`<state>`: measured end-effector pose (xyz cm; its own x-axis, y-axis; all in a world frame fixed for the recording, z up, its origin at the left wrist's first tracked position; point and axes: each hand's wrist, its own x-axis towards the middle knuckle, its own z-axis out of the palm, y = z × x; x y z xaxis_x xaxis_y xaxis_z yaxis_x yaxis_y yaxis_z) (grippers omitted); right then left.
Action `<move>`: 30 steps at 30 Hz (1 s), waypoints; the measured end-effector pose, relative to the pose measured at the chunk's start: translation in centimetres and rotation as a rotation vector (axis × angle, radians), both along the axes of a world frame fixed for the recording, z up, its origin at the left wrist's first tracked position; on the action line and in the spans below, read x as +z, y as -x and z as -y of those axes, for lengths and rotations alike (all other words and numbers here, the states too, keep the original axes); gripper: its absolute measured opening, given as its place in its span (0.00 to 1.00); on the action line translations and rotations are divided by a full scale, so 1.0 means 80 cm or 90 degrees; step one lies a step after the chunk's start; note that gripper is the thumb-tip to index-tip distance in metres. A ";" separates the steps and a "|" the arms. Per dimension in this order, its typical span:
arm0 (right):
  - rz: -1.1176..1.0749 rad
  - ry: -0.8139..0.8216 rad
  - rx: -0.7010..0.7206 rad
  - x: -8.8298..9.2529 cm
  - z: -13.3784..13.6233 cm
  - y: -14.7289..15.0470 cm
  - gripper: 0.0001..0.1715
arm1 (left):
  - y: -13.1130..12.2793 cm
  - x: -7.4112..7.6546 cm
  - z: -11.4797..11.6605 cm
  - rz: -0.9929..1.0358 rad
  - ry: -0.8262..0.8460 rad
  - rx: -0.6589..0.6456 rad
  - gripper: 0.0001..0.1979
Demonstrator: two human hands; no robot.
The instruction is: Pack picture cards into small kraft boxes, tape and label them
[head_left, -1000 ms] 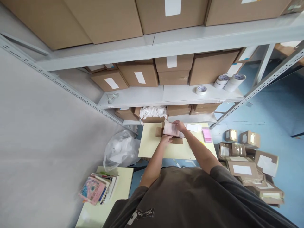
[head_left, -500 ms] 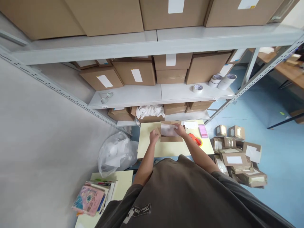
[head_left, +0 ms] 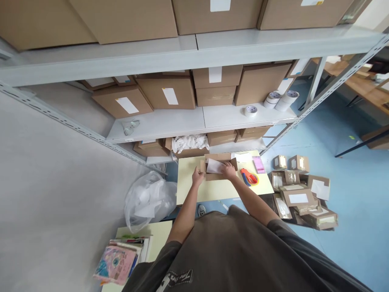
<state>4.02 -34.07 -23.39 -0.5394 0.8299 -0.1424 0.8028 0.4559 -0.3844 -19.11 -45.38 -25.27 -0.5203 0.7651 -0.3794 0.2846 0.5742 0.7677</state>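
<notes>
A small open cardboard box (head_left: pixel 214 177) lies on the pale yellow table, its flaps spread outward. At the box's left side, my left hand (head_left: pixel 197 177) is closed with its fingers on the left flap. A white, flat, paper-like packet (head_left: pixel 214 166) lies slightly tilted inside the box. My right hand (head_left: pixel 228 170) reaches in over the box's right part, fingers closed at the packet's right edge; the fingertips are partly hidden. Just right of that hand lies an orange and blue tape dispenser (head_left: pixel 249 177).
White papers (head_left: pixel 242 157) and a pink item (head_left: pixel 258 164) lie at the table's back right. Shelving (head_left: pixel 170 125) with cartons and tape rolls (head_left: pixel 251 111) rises behind. Parcels (head_left: pixel 299 198) are piled on the right floor; a clear plastic bag (head_left: pixel 148 200) stands left.
My right hand has moved down and slightly left with the white packet, which now sits lower inside the box. My left hand stays at the left flap. The view has shifted a little.
</notes>
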 end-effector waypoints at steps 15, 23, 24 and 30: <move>-0.192 0.105 -0.217 0.000 0.014 -0.118 0.50 | -0.068 0.005 -0.022 -0.322 0.142 -0.496 0.49; -0.102 0.219 0.070 -0.016 0.002 -0.090 0.55 | -0.059 0.013 0.000 -0.378 0.071 -0.503 0.48; -0.086 0.212 0.087 -0.018 0.000 -0.089 0.55 | -0.057 0.015 0.001 -0.384 0.074 -0.522 0.43; 0.023 0.145 0.147 -0.016 -0.011 -0.088 0.51 | -0.052 0.021 -0.007 -0.329 0.070 -0.509 0.31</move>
